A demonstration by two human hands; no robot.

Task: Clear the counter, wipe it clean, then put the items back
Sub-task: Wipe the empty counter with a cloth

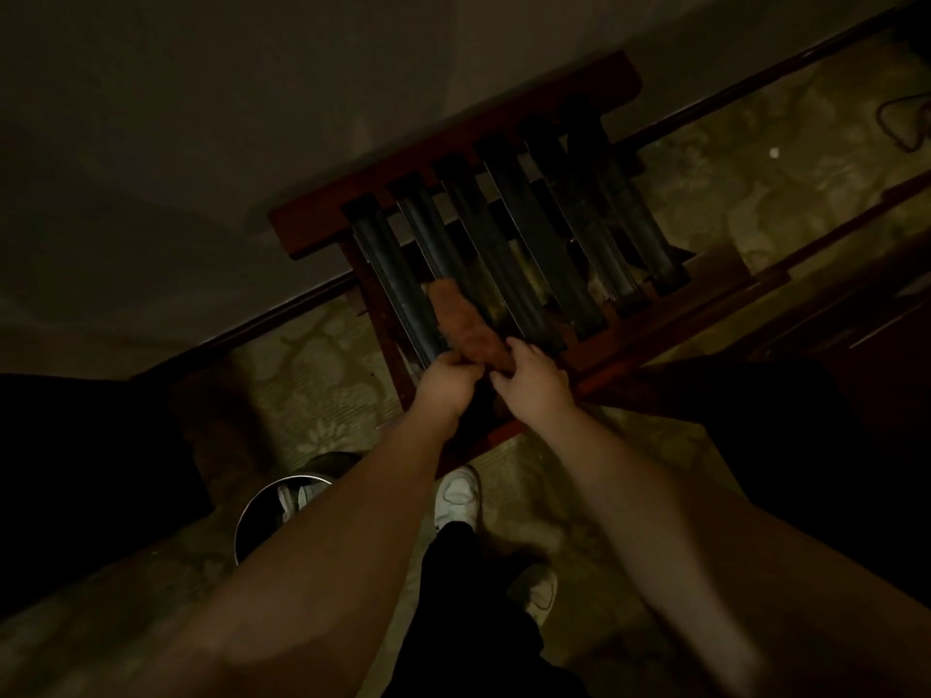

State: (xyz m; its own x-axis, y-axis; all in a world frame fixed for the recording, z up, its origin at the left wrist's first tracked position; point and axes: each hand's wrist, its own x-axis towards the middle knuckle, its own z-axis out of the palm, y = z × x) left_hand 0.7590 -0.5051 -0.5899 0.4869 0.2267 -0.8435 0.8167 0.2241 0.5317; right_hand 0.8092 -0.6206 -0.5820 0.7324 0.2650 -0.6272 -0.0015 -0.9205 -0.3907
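Observation:
The room is dim. A red-brown wooden luggage rack (322, 214) with several dark straps stands against the wall. An orange-brown cloth (466, 324) lies across the near straps. My left hand (446, 377) grips the cloth's near end with curled fingers. My right hand (534, 375) holds the same end just to the right, fingers curled round it. Both forearms reach forward from the bottom of the view.
A round metal bin (262, 511) stands on the patterned carpet at the lower left. My white shoes (458, 496) show below the rack. Dark furniture (831, 345) sits at the right, another dark shape (85, 445) at the left. A cord (902, 123) lies at the far right.

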